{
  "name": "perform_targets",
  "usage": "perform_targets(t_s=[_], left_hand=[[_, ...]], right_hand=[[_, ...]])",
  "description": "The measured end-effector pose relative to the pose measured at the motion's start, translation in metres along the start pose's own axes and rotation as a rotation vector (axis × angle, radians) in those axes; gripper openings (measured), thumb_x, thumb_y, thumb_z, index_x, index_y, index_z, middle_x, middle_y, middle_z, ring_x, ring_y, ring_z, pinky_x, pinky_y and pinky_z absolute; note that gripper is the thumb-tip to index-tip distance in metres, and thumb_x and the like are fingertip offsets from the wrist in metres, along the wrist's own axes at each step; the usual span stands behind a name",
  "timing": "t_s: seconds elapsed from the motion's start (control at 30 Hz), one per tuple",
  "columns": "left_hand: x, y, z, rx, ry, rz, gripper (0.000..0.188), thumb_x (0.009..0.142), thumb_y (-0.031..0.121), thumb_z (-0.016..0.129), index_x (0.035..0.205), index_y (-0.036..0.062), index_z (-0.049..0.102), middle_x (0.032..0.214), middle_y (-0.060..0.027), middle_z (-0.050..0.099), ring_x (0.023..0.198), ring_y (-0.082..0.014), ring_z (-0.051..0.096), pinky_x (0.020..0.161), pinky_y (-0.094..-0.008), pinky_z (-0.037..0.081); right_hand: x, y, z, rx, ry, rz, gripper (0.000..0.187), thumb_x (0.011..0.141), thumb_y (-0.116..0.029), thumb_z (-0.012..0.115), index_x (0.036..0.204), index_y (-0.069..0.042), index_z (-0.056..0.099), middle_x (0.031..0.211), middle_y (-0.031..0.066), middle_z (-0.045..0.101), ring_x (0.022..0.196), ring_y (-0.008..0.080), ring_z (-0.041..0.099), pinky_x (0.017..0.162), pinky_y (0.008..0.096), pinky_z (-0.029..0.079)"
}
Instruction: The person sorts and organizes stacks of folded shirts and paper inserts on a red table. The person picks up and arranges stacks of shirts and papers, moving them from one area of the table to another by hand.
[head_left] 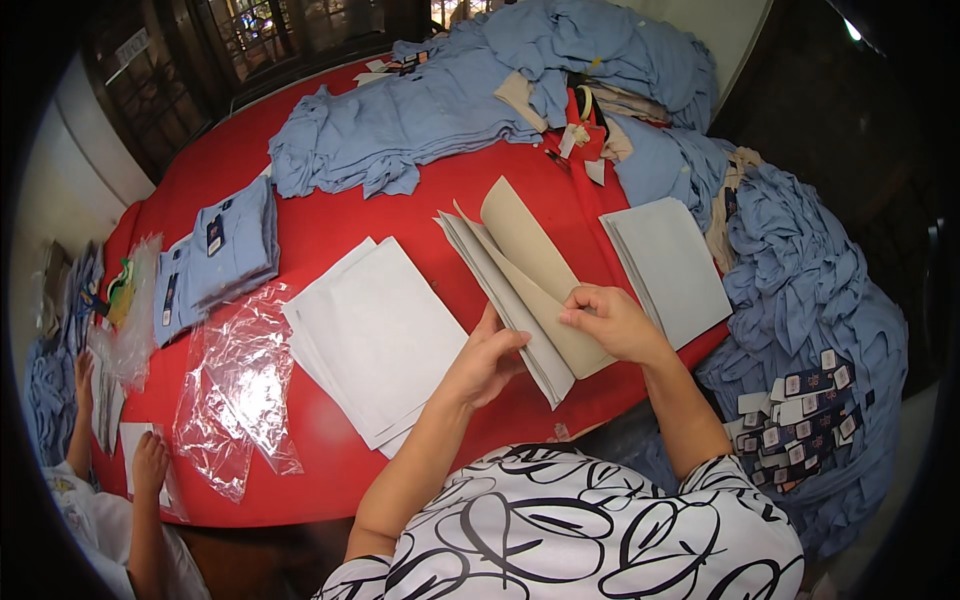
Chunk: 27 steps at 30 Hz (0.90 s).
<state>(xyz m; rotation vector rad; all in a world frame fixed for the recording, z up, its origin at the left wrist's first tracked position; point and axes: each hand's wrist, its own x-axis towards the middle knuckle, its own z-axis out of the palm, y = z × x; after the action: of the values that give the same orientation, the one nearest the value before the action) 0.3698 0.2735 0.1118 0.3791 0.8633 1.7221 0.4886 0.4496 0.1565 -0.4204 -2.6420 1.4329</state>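
Observation:
Above the red-covered table (330,220) I hold a stack of thin card sheets (540,265), grey-white on one face and tan on the other. My left hand (488,362) is closed round the stack's near left edge, thumb on top. With thumb and fingers, my right hand (612,322) pinches the right edge of the tan sheets, which fan apart and curl at the far end. Left of my hands lies a loose pile of white sheets (375,335). To the right sits a neater pile of pale grey sheets (668,265).
Folded blue shirts (235,240) and clear plastic bags (240,385) lie on the left. Blue garments (400,130) spread along the back, with more heaped on the right (800,260) beside several tags (800,420). At lower left, another person's hand (150,462) rests on paper.

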Motion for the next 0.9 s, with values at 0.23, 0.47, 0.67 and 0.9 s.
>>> perform_targets(t_s=[0.23, 0.47, 0.67, 0.9], left_hand=[[0.001, 0.002, -0.003, -0.048, -0.035, -0.018, 0.081, 0.083, 0.010, 0.057, 0.151, 0.0128, 0.012, 0.140, -0.0137, 0.038, 0.121, -0.0284, 0.049, 0.101, -0.0549, 0.042], [0.001, 0.003, 0.004, -0.029, -0.055, -0.015, 0.079, 0.089, 0.014, 0.058, 0.151, 0.0137, 0.010, 0.144, -0.0139, 0.033, 0.128, -0.0289, 0.043, 0.101, -0.0553, 0.042], [0.003, 0.003, 0.008, -0.002, -0.056, 0.003, 0.078, 0.089, 0.014, 0.058, 0.151, 0.0135, 0.012, 0.145, -0.0123, 0.031, 0.129, -0.0281, 0.042, 0.101, -0.0556, 0.043], [0.002, -0.001, 0.003, -0.006, -0.052, 0.000, 0.078, 0.087, 0.014, 0.059, 0.150, 0.0137, 0.014, 0.144, -0.0121, 0.033, 0.129, -0.0282, 0.041, 0.101, -0.0562, 0.042]], right_hand=[[-0.002, -0.006, 0.015, 0.071, 0.247, -0.213, 0.022, 0.087, -0.014, 0.062, 0.104, 0.000, 0.063, 0.090, 0.0157, 0.062, 0.087, 0.0260, 0.061, 0.080, 0.0353, 0.047], [-0.007, -0.021, 0.007, -0.048, 0.023, -0.143, 0.044, 0.081, -0.020, 0.071, 0.118, 0.001, 0.061, 0.113, 0.0186, 0.063, 0.106, 0.0297, 0.061, 0.092, 0.0352, 0.045], [-0.008, -0.015, 0.007, 0.016, 0.022, -0.103, 0.049, 0.081, -0.021, 0.073, 0.122, 0.001, 0.059, 0.116, 0.0131, 0.063, 0.105, 0.0187, 0.061, 0.092, 0.0298, 0.046], [-0.013, -0.021, 0.004, 0.158, 0.026, -0.141, 0.034, 0.090, -0.012, 0.057, 0.122, -0.002, 0.059, 0.110, 0.0122, 0.064, 0.100, 0.0193, 0.061, 0.090, 0.0312, 0.046]])
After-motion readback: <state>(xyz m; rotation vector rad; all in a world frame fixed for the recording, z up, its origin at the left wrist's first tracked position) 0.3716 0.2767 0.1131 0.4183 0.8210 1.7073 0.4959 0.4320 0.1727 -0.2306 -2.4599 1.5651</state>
